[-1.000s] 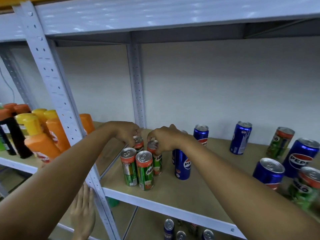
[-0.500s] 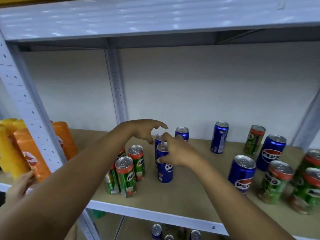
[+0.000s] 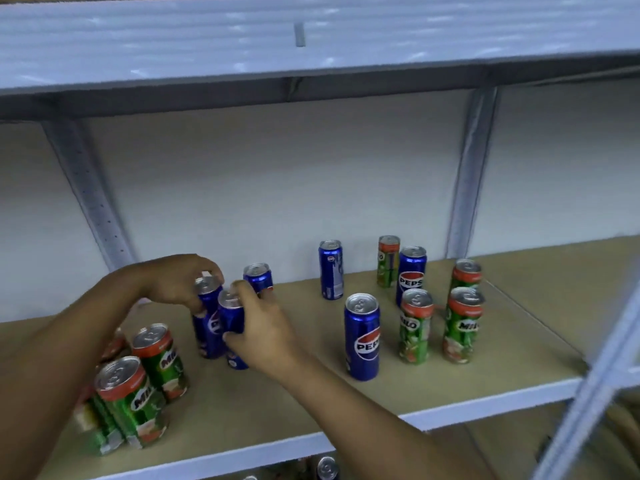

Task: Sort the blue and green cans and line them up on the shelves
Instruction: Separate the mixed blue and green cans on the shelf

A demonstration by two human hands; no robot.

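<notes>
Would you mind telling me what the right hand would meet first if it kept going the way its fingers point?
Probably the blue can just behind the right hand, which grips another blue can; depth is hard to judge.

2 bare forearms in view, no sleeves visible up to the frame edge. Left hand (image 3: 180,282) and right hand (image 3: 263,336): no gloves, no rings, no watch or wristband on either wrist. No tape, markings or tattoos visible on the arms. Fingernails too blurred to make out.
</notes>
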